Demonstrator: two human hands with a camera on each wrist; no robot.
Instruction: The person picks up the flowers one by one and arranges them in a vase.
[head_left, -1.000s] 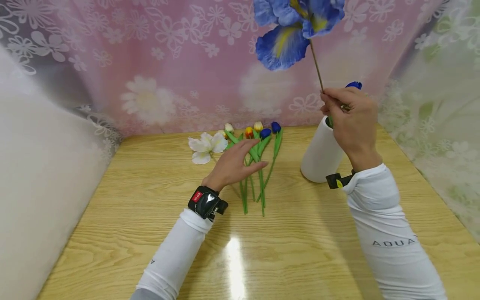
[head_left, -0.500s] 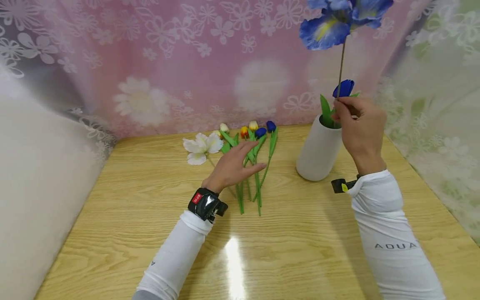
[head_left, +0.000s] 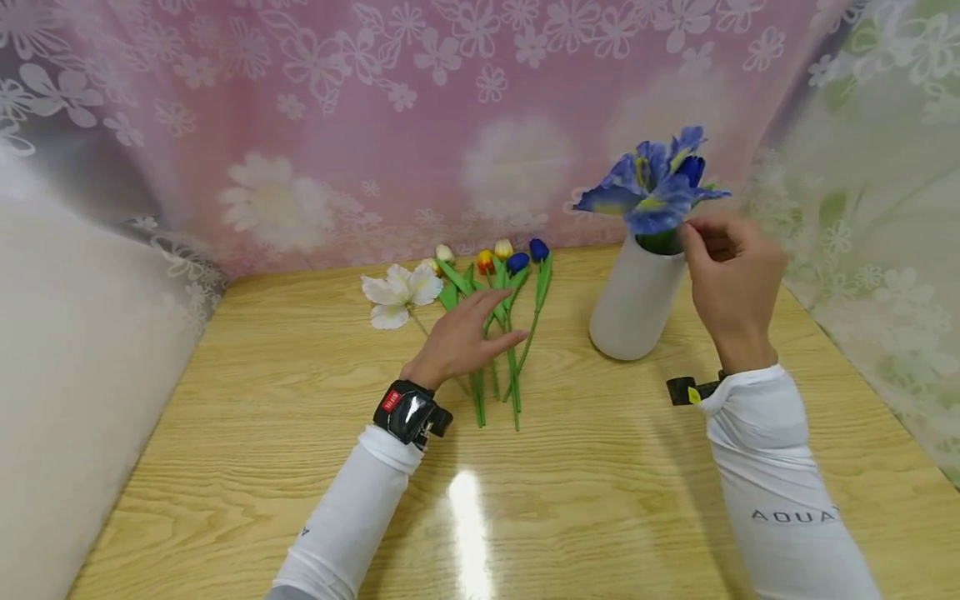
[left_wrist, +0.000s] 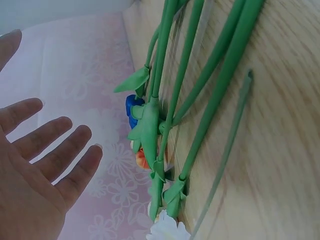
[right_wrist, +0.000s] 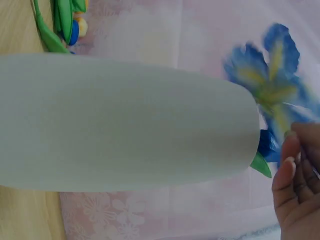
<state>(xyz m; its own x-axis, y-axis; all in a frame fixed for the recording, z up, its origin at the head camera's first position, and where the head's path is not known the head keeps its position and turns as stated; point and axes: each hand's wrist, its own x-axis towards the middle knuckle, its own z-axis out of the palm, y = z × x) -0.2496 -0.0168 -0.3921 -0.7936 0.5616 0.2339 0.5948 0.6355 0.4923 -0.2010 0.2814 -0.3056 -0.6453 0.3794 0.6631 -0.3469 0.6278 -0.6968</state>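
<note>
Left hand (head_left: pixel 465 333): fingers spread above tulips (head_left: pixel 517 263).
Right hand (head_left: pixel 738 283): fingers curled by blue iris (head_left: pixel 652 197); grasp cannot be told.
White vase (head_left: pixel 637 304): iris seen at mouth.

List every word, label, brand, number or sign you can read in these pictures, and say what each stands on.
"AQUA": on the right sleeve; its second letter could pass for an O, and any letter beyond is cut off.
"A": a small, tilted mark on the left sleeve, barely readable.
Red label on the left wristband: lettering too small to read.
No readable numbers.
</note>
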